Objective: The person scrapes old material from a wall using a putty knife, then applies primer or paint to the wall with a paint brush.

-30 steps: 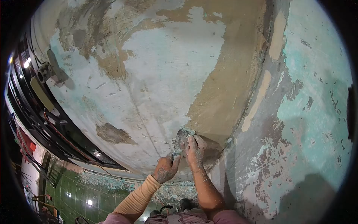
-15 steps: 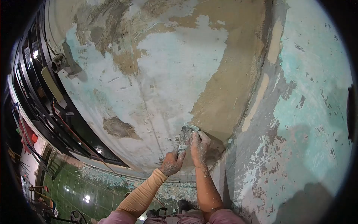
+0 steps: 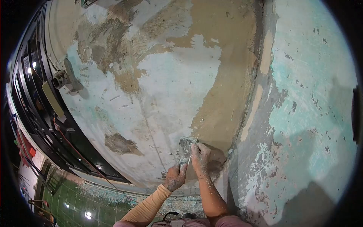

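Note:
A flat, dust-covered paint scraper (image 3: 185,146) lies against the wall, its blade pointing up, just below where white paint meets bare tan plaster. My left hand (image 3: 175,178), below a tan sleeve, is closed around its lower end, and the handle is mostly hidden. Fingers of my right hand (image 3: 201,157) are closed at the right edge of the blade, pressing or pinching it. Dust coats both hands. The wall (image 3: 174,79) in front carries patchy white and pale turquoise paint with rough, exposed areas.
On the right, an adjoining turquoise wall (image 3: 310,109) meets this one at a corner. A dark-barred window (image 3: 75,132) and a protruding pipe end (image 3: 59,80) are on the left. Paint chips (image 3: 109,191) lie along the wall's foot, beside green floor tiles (image 3: 75,202).
My view has tilted upward, so the wall sits lower in the picture. Both hands keep their hold on the scraper, which stays near the same paint edge.

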{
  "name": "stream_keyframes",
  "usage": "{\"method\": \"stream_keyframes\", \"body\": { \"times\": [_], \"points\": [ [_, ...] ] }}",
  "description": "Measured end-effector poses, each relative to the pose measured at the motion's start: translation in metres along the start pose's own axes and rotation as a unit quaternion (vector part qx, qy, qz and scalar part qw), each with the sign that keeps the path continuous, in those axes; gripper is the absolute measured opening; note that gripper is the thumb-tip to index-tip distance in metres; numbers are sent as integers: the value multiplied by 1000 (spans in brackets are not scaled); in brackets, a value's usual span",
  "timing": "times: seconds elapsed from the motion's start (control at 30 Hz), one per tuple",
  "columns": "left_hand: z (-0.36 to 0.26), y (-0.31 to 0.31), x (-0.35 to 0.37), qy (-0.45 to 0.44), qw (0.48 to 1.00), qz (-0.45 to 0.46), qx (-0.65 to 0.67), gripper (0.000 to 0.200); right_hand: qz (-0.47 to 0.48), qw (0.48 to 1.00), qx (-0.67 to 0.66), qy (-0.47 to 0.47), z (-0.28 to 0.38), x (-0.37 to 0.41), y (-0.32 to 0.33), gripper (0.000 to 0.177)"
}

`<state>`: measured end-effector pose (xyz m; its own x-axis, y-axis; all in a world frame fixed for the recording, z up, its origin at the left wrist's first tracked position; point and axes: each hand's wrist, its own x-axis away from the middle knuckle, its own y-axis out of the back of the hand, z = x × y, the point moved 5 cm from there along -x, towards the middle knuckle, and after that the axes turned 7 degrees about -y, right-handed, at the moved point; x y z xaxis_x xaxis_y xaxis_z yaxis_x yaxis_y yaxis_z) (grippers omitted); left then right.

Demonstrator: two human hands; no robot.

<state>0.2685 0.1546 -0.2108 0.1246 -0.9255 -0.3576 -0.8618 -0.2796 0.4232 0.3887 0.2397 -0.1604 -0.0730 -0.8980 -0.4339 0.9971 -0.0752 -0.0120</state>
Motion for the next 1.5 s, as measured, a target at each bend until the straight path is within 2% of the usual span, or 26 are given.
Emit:
{"method": "stream_keyframes", "body": {
  "times": [0.1, 0.13, 0.23, 0.27, 0.3, 0.37, 0.4, 0.53, 0.6, 0.63, 0.7, 0.73, 0.8, 0.83, 0.87, 0.9, 0.97, 1.0, 1.07, 1.1, 1.23, 1.37, 1.4, 1.47, 1.5],
  "points": [
    [-46, 23, -39, -31, 999, 13, -15, 32, 0, 999, -39, 1, 44, -36, 3, 33],
    [-55, 29, -43, -17, 999, 45, -20, 33, -4, 998, -55, -30, 54, -36, 3, 34],
    [-26, 17, -12, -85, 992, -16, -87, 32, 2, 999, 36, -5, -3, -10, 1, 35],
    [-18, 12, -8, -53, 997, 0, -60, 33, 17, 999, 13, -34, -27, -3, -1, 35],
    [-22, 11, -6, -20, 999, 15, -34, 33, 12, 1000, 0, -27, -22, -11, -2, 34],
    [-23, 7, 1, 133, 987, 90, -24, 36, 7, 999, -22, -35, -14, -9, -1, 33],
    [-21, 7, 0, 132, 987, 95, -1, 33, 17, 994, -56, -92, -34, -7, -4, 33],
    [-18, 9, -7, -36, 999, 10, -28, 28, 13, 996, -68, -49, -43, -8, -6, 30],
    [-10, 15, -8, -32, 999, 20, -36, 28, 22, 996, -63, -65, -56, -7, -12, 29],
    [-15, 18, -18, -37, 998, 24, -38, 28, -6, 997, -58, -43, -43, -17, -8, 30],
    [-65, 29, -54, -128, 987, 17, -93, 28, -55, 998, -41, -13, -5, -30, 2, 30],
    [-78, 32, -53, -160, 980, 19, -120, 28, -41, 996, -69, -50, 6, -26, 4, 30],
    [-76, 29, -47, -149, 984, 19, -93, 28, -25, 987, -131, -93, 30, -42, 11, 31],
    [-77, 29, -50, -156, 984, 17, -79, 28, -17, 992, -91, -84, 30, -40, 11, 32],
    [-70, 24, -38, -95, 993, 39, -62, 30, -10, 996, -47, -77, 19, -25, 12, 33],
    [-54, 17, -25, -90, 992, 45, -69, 31, -3, 997, -3, -72, 7, -15, 12, 34],
    [-18, 6, -9, -76, 991, 62, -88, 34, -5, 999, -10, -43, -15, -12, 10, 31],
    [-29, 5, -12, -26, 995, 73, -56, 35, -5, 999, -12, -33, -17, -11, 10, 31],
    [-51, 3, -10, 84, 992, 93, 11, 37, 11, 993, -75, -92, -17, -11, 9, 30],
    [-51, 4, -14, 72, 993, 92, 6, 37, 19, 987, -105, -118, -15, -14, 9, 29],
    [-38, 5, -16, 27, 996, 83, 10, 37, 11, 995, -66, -80, -36, -16, 3, 27],
    [-30, 15, -19, -86, 995, 48, -7, 40, 70, 980, -101, -155, -4, -2, 6, 22],
    [-31, 17, -16, -28, 997, 65, 30, 42, 84, 975, -106, -175, 2, 4, 5, 22],
    [-54, 25, -14, 84, 986, 100, 108, 46, 33, 990, -92, -102, 5, 19, 10, 32],
    [-45, 25, -12, 97, 980, 91, 149, 49, 5, 994, -84, -64, 7, 28, 14, 41]
  ]
}}
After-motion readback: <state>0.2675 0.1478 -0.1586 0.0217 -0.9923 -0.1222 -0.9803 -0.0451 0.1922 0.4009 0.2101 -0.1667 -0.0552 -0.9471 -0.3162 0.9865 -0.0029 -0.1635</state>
